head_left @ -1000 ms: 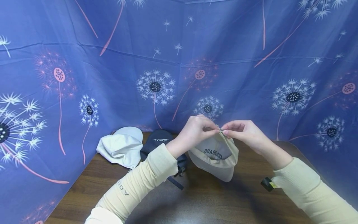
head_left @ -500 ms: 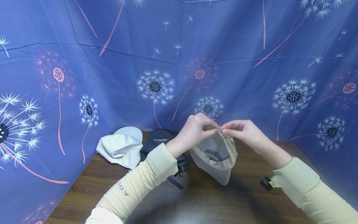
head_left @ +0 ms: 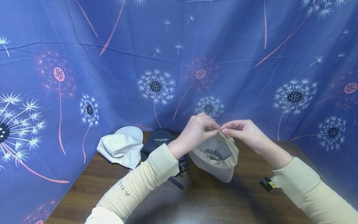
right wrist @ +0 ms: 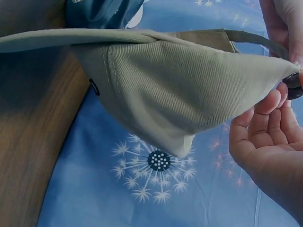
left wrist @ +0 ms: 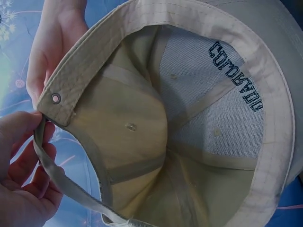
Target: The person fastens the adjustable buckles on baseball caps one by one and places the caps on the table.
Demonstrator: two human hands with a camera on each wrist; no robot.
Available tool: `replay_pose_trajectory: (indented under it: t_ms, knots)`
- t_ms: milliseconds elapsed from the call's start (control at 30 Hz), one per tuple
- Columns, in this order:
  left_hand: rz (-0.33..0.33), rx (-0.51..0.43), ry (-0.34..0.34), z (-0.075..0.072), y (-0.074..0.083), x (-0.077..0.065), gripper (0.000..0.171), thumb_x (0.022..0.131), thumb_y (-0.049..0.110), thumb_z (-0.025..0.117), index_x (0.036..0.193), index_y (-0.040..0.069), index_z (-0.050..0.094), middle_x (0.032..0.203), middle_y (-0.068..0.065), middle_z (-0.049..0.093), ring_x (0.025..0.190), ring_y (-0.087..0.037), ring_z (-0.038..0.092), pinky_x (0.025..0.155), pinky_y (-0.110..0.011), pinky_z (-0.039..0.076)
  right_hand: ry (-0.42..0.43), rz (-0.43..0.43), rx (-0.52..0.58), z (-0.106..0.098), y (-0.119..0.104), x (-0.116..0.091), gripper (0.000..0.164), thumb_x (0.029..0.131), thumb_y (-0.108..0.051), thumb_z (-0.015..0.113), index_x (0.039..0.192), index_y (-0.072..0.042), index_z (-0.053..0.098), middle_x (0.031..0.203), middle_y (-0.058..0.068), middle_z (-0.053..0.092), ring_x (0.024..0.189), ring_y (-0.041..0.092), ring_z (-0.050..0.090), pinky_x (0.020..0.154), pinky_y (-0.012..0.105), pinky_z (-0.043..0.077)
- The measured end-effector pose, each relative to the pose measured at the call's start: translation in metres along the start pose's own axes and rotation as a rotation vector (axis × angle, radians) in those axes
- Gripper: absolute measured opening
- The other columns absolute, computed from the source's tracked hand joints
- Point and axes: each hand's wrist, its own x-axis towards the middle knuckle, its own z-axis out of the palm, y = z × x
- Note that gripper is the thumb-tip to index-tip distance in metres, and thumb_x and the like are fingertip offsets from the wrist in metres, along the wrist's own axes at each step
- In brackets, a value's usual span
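Note:
A beige baseball cap with COLORADO lettering hangs over the table, its inside facing me. My left hand pinches the free end of the cap's back strap, seen curving down in the left wrist view. Beside it, my right hand pinches the opposite end of the back band, near a metal eyelet. A dark buckle sits at the fingertips in the right wrist view. Both hands' fingertips nearly meet; whether the strap passes through the buckle is hidden.
A white cap and a dark navy cap lie on the wooden table to the left. The navy cap's strap trails toward me. A small black object is beside my right sleeve. A blue dandelion-print cloth hangs behind.
The cap swings slightly, its brim tipping down and then back. Both hands keep pinching at nearly the same spot.

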Motion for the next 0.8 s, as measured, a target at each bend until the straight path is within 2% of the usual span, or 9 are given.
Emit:
replay_pose_trajectory:
  t_ms: [100,300,600,700,800]
  knots:
    - [0.003,-0.011,0.001,-0.0006,-0.0009,-0.0005,0.009,0.077,0.021,0.068,0.084,0.016,0.072,0.081,0.008,0.069,0.077,-0.004,0.055,0.072,-0.012,0.04,-0.006,-0.002,0.019,0.0,0.0004,0.0,0.029,0.084,-0.026,0.061,0.101,-0.002,0.062,0.086,-0.002,0.066,0.081,0.015,0.06,0.079,0.031,0.046]
    - [-0.036,-0.022,-0.028,-0.0019,-0.0019,-0.0006,0.014,0.075,0.024,0.069,0.087,0.019,0.072,0.083,0.008,0.069,0.076,-0.003,0.056,0.069,-0.01,0.04,-0.004,0.016,0.045,-0.0004,0.0023,0.0003,0.03,0.085,-0.027,0.059,0.102,-0.002,0.062,0.083,-0.002,0.065,0.079,0.014,0.059,0.076,0.031,0.046]
    - [-0.152,-0.03,-0.124,-0.0031,-0.0039,-0.0029,0.017,0.075,0.024,0.071,0.092,0.02,0.07,0.085,0.011,0.067,0.073,-0.002,0.052,0.066,-0.013,0.043,0.0,0.058,0.06,-0.0005,0.0027,0.0003,0.036,0.086,-0.03,0.057,0.105,0.001,0.06,0.083,-0.002,0.065,0.08,0.013,0.06,0.08,0.026,0.047]
    - [-0.134,0.004,-0.132,-0.0023,-0.0058,-0.0033,0.018,0.076,0.02,0.07,0.094,0.019,0.069,0.088,0.009,0.067,0.076,-0.004,0.054,0.068,-0.013,0.041,-0.004,0.059,0.087,-0.0011,0.0027,0.0008,0.035,0.086,-0.028,0.057,0.105,0.002,0.059,0.08,-0.002,0.064,0.076,0.012,0.059,0.078,0.026,0.048]
    - [-0.083,0.025,-0.11,0.0003,-0.0085,-0.0034,0.015,0.078,0.017,0.067,0.093,0.017,0.07,0.089,0.007,0.068,0.081,-0.005,0.056,0.073,-0.013,0.042,-0.015,0.058,0.109,-0.0015,0.0024,0.001,0.033,0.086,-0.027,0.058,0.104,0.001,0.06,0.08,-0.002,0.064,0.076,0.011,0.058,0.078,0.026,0.048]
